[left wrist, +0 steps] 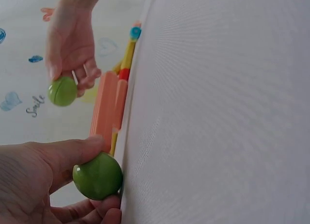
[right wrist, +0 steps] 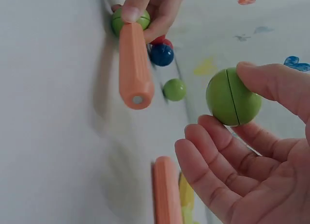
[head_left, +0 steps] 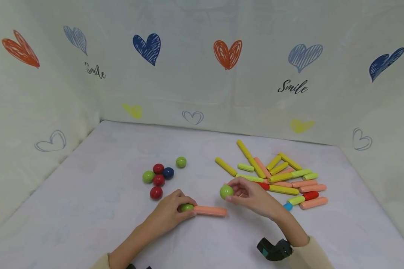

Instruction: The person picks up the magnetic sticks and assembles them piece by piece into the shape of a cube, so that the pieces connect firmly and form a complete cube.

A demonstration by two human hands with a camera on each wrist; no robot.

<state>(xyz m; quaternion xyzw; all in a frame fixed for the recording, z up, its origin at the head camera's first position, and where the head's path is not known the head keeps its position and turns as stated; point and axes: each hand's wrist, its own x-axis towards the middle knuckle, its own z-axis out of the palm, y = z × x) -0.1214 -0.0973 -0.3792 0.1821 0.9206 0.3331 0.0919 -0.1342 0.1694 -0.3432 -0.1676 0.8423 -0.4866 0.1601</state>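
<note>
My left hand grips a green ball with an orange magnetic rod attached to it. The rod points right, low over the table, and its free end shows a round metal tip in the right wrist view. Between thumb and fingertips my right hand pinches a second green ball, which has a thin seam around it. This ball is held up off the table, a little beyond and to the right of the rod's free end, apart from it.
Left of centre lie several loose balls: red, dark blue and green. Behind and right of my right hand spreads a pile of yellow, orange, light green and red rods. A heart-printed cloth hangs at the back.
</note>
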